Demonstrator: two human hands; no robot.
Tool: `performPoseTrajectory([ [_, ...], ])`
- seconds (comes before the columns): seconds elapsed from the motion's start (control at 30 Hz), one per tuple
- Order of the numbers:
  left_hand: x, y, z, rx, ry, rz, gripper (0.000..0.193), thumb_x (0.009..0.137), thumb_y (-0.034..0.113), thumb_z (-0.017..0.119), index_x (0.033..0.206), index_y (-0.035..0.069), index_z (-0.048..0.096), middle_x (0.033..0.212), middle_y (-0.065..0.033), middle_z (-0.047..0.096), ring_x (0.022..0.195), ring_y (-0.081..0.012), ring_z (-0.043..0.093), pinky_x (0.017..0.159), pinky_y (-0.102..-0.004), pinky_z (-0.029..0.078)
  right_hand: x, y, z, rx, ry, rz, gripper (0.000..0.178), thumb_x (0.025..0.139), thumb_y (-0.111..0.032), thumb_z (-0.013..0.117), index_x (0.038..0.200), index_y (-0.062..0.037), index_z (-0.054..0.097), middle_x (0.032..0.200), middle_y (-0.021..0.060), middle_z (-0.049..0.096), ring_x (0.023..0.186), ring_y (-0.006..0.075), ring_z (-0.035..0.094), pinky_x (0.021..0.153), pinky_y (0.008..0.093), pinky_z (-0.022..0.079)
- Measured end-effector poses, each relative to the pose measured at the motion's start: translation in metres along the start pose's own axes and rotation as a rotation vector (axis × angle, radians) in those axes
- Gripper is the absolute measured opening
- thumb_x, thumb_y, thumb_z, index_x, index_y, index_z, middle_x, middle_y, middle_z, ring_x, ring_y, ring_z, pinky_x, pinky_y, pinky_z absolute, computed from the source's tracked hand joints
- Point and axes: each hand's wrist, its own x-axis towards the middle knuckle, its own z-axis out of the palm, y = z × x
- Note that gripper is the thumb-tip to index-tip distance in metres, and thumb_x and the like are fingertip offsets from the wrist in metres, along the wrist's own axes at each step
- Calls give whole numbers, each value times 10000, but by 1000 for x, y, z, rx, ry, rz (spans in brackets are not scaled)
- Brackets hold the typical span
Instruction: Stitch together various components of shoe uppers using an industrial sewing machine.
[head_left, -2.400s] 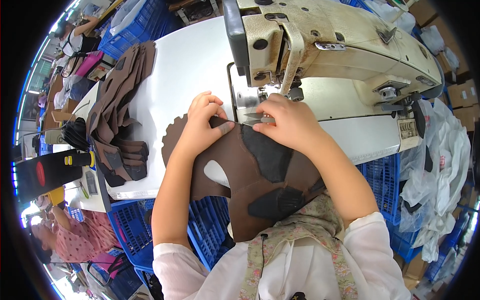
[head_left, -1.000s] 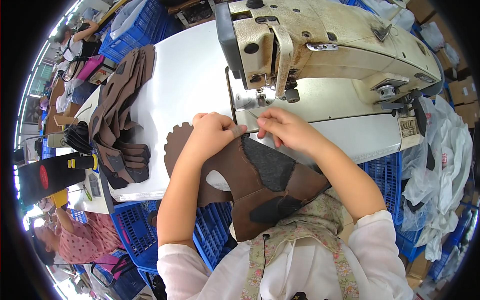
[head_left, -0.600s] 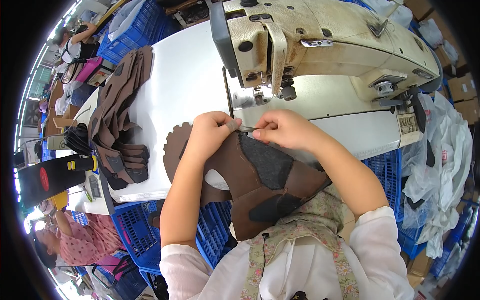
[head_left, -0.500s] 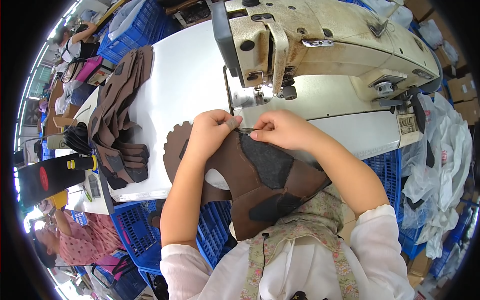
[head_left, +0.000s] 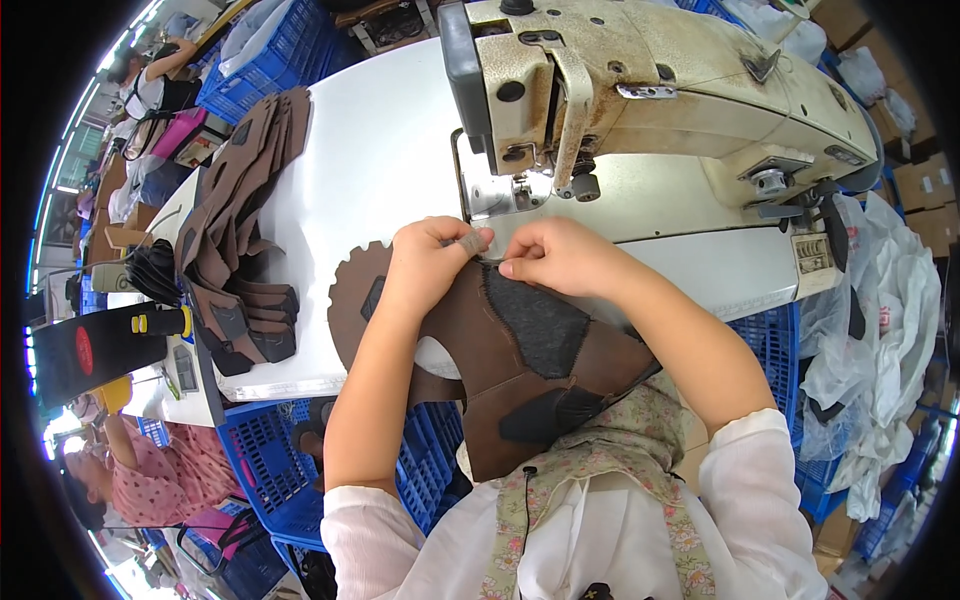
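Observation:
A brown shoe upper (head_left: 468, 335) with black lining patches and a scalloped end hangs over the table's near edge toward my lap. My left hand (head_left: 428, 265), with a greyish wrap on one finger, pinches its top edge. Close beside it, my right hand (head_left: 562, 258) pinches the same edge between thumb and fingertips. Just beyond both hands is the needle area (head_left: 522, 190) of a worn cream sewing machine (head_left: 700, 115); the upper lies on the near side of it, apart from the needle. Exactly what the fingertips press together is hidden.
A stack of similar brown uppers (head_left: 240, 220) lies on the white table (head_left: 370, 130) at left. Blue crates (head_left: 262, 465) stand below the near edge. Clear plastic bags (head_left: 885, 320) hang at right. Two other people sit at far left, one in a pink top (head_left: 185, 475).
The sewing machine sits slightly farther right in the picture. Both hands keep pinching the upper's edge, with the fingertips shifted slightly; the dark strip between them shows less.

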Motion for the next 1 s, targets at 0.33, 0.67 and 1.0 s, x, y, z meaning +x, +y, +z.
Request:
performPoseTrajectory([
  [0.33, -23, -33, -26, -556, 222, 123, 167, 916, 144, 651, 901, -19, 683, 890, -74, 674, 884, -147, 580, 866, -290, 434, -52, 23, 1, 96, 16, -8, 319, 788, -135, 787, 1006, 20, 614, 769, 2, 587, 728, 79, 515, 669, 231, 417],
  [0.67, -230, -72, -73, -28, -87, -410, 310, 901, 112, 609, 1156, -58, 661, 939, -111, 695, 888, -179, 660, 829, -311, 496, -44, 28, -7, 312, -55, 82, 276, 809, -183, 752, 999, -17, 641, 702, -61, 548, 588, 26, 447, 519, 193, 339],
  [1.0, -232, -64, 61, -865, 16, -364, 488, 948, 278, 644, 1317, -24, 543, 1285, -108, 607, 1173, -204, 561, 1030, -338, 412, -54, 2, -3, 252, -122, 4, 333, 784, -220, 768, 1025, -32, 638, 766, -44, 574, 603, 34, 444, 504, 207, 328],
])
